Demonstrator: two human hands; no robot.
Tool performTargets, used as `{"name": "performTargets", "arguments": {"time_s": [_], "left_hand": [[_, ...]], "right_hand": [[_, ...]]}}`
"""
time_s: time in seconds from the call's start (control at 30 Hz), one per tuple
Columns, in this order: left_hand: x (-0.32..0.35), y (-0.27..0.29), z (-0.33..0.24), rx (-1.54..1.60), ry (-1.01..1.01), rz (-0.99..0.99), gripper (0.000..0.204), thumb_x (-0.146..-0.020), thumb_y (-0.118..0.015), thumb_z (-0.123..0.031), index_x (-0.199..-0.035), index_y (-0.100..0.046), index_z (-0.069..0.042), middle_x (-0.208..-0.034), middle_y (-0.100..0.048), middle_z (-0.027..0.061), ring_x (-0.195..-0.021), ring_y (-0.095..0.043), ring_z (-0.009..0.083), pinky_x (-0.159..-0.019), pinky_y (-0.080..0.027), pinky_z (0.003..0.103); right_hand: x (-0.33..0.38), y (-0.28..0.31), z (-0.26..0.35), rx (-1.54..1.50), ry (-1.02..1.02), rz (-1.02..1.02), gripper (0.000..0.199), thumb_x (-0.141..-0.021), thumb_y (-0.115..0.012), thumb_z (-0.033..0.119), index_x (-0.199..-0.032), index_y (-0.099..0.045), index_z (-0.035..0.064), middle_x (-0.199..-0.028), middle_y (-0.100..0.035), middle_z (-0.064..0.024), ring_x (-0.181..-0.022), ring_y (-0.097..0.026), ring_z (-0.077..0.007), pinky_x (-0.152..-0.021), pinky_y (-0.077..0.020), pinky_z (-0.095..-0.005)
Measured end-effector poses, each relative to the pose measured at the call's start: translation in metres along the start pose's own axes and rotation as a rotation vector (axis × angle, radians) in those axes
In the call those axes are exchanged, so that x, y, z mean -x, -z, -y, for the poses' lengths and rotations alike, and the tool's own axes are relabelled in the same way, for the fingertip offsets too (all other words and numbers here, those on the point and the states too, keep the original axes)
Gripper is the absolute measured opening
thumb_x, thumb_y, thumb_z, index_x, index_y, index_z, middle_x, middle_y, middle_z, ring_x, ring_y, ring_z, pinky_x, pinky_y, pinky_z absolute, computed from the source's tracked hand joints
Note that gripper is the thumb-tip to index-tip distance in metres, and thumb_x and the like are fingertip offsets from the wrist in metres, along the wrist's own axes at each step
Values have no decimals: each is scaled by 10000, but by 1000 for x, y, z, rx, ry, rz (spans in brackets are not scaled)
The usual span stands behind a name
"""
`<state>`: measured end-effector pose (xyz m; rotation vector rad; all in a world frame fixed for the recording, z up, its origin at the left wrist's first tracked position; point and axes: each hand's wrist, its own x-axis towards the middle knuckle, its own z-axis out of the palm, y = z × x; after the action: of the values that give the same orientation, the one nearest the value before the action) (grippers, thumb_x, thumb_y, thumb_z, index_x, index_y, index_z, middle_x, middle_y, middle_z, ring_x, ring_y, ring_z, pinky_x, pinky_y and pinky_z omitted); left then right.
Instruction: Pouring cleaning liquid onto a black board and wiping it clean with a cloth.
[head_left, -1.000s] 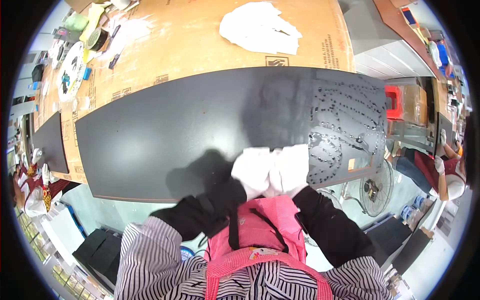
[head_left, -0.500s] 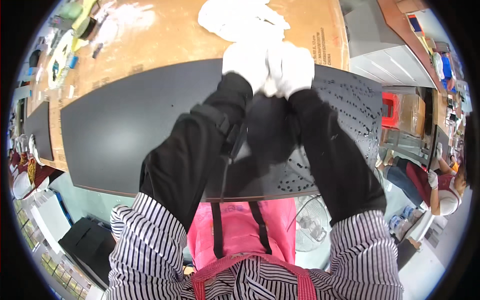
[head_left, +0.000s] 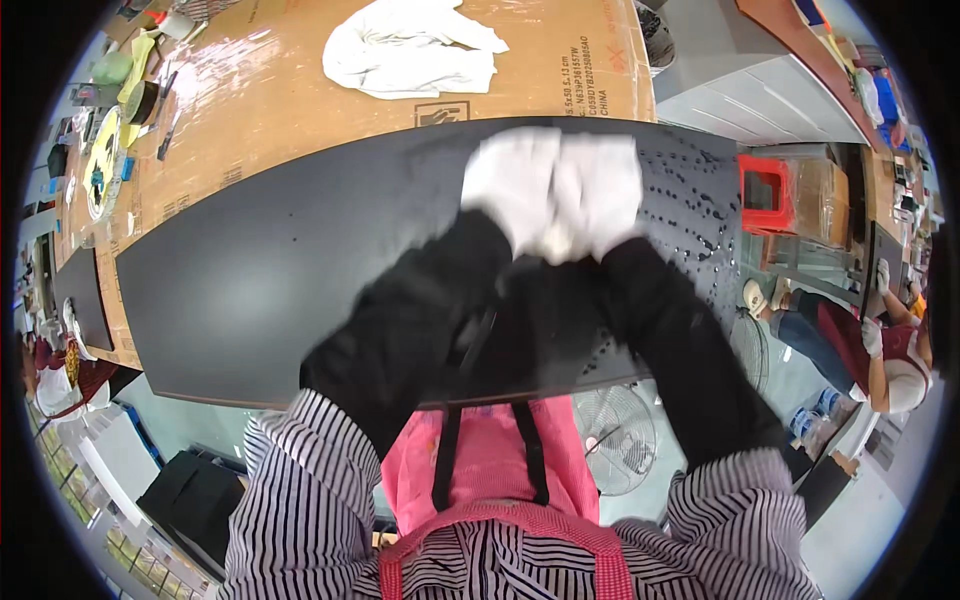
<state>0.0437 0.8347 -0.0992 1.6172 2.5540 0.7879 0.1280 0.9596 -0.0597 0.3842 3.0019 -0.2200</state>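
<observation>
Panel: a large dark panel lies flat on the cardboard-covered counter, its right part speckled with droplets.
Hands: the left hand and right hand, both in white gloves and blurred, press side by side on the panel's far half; whether either grip clasps a cloth, I cannot tell.
Doing it well: judged from this, even pressure and overlapping passes towards the droplets.
Around: a white cloth lies further off on the counter.

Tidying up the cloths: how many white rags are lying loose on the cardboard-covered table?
1: a crumpled white rag lies on the cardboard beyond the dark panel. More may be hidden beyond the picture's edge.
</observation>
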Motion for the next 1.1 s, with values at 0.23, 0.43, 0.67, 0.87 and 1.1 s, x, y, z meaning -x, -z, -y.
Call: {"name": "performTargets", "arguments": {"time_s": [0.23,0.43,0.67,0.87,1.1], "left_hand": [[-58,4,-9,49,146,-135,211,-884,-631,-246,-871,-746,-70,-927,-750,163,-900,-722,380,-831,-578,441],[143,13,-122,191,4,41,278,-822,-660,-191,-1018,-758,-21,-933,-741,166,-951,-732,365,-900,-570,461],[41,-17,-27,-17,217,135,723,-803,-701,-362,-1422,-582,-7,-1408,-630,220,-1330,-592,343,-1142,-440,439],[-74,13,-4,-32,265,79,277,-935,-608,-318,-1076,-713,-105,-1054,-740,165,-1028,-698,383,-896,-559,446],[143,32,-96,98,507,357,328,-858,-664,-338,-1035,-710,-65,-990,-708,150,-1010,-677,388,-926,-533,456]], "right_hand": [[-20,-6,-27,182,12,-331,256,-779,-691,362,-849,-706,115,-727,-665,-136,-711,-692,-332,-672,-518,-469],[211,-59,35,-335,-27,-195,491,-660,-683,426,-993,-724,67,-927,-695,-181,-895,-671,-378,-857,-480,-541],[32,2,-9,-135,67,31,273,-731,-670,382,-782,-737,123,-826,-735,-144,-863,-736,-383,-782,-500,-558],[-54,6,-48,10,22,-101,521,-759,-737,466,-1124,-659,102,-1066,-721,-114,-954,-726,-330,-823,-525,-507],[128,25,55,-243,93,316,414,-670,-729,441,-929,-729,117,-900,-714,-134,-874,-698,-316,-851,-498,-555]]}}
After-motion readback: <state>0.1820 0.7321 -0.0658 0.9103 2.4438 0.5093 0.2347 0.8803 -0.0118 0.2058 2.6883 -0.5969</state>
